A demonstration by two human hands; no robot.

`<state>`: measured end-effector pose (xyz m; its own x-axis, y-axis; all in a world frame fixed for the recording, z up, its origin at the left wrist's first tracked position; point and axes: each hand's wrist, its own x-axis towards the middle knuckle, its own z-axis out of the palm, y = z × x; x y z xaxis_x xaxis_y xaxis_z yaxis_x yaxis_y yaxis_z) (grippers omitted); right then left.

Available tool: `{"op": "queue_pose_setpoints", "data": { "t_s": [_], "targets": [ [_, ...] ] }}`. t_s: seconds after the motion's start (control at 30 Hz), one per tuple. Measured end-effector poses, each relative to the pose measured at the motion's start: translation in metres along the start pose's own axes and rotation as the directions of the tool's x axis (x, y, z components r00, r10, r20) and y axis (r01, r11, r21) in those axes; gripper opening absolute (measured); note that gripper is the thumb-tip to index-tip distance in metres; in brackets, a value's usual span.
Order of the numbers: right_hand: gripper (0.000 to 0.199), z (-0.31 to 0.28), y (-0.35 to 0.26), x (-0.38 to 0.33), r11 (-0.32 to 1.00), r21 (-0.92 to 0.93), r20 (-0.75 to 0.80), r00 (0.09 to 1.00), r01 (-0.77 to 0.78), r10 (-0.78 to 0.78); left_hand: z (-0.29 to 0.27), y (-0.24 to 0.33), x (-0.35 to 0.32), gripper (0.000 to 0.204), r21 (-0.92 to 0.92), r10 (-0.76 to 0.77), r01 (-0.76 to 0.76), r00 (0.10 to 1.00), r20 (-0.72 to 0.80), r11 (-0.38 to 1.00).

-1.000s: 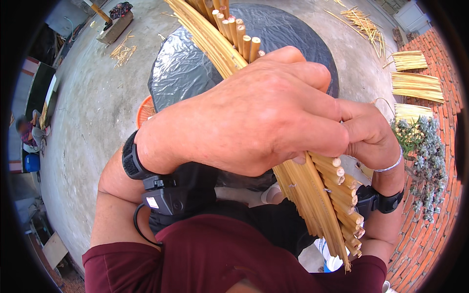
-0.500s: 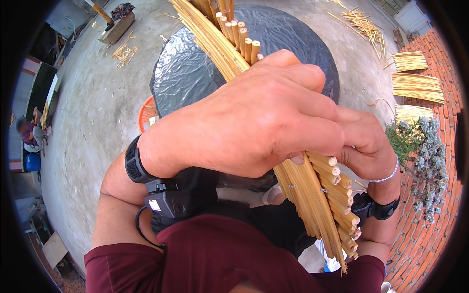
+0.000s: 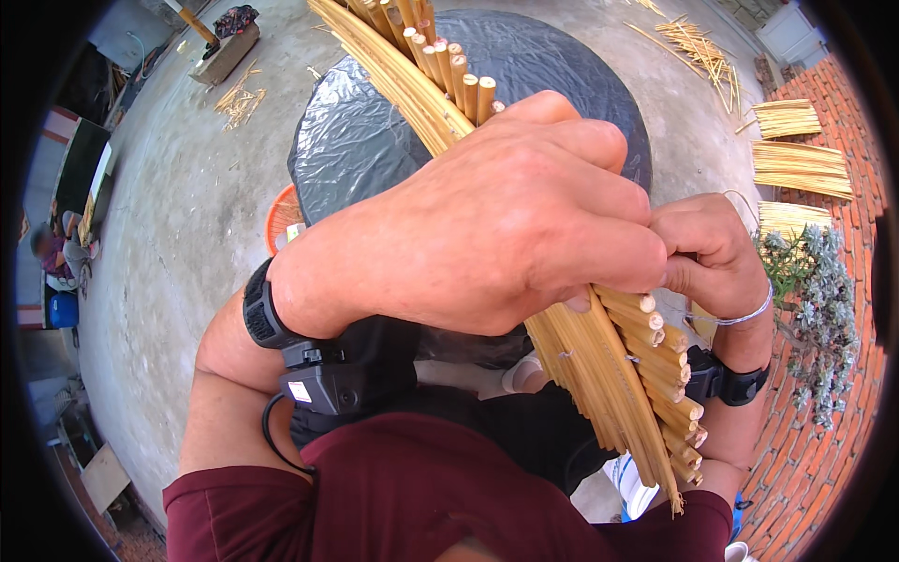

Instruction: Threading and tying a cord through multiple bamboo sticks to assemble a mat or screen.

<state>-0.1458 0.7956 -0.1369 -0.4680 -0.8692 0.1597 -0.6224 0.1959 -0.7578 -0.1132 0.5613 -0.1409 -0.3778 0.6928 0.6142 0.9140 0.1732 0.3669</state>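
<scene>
My left hand is closed around a mat of straw-coloured stalks, its back covering the middle of it. The mat runs slantwise from far left to near right. Flat, split-looking stalks line one side, with round cut stalk ends stepped along the other. Small stitches of thin thread or wire show on the near part. My right hand is closed in a pinch against the left hand's fingers, beside the mat's right edge. Whatever it pinches is hidden, though thin pale strands show near its fingers.
A round table covered in dark plastic film stands beyond the mat. An orange basket is at its left. Stalk bundles lie on brick paving at right, near a grey-leaved plant. A person sits far left.
My right hand has shifted slightly right and down, drawing a little away from my left hand. The mat's near end has swung slightly right, and its far end slightly left.
</scene>
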Motion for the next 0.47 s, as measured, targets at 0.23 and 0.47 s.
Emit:
{"op": "queue_pose_setpoints", "data": {
  "t_s": [0.23,0.47],
  "targets": [
    [0.005,0.004,-0.005,-0.002,0.995,-0.095,-0.056,0.998,0.032,-0.038,0.001,0.001,0.002,0.016,0.006,-0.013,0.013,1.0,0.004,1.0],
    [0.008,0.012,-0.001,-0.005,0.984,-0.169,-0.085,0.994,0.06,-0.075,0.002,0.002,0.001,0.018,0.008,-0.024,0.024,1.0,0.02,1.0]
  ]
}}
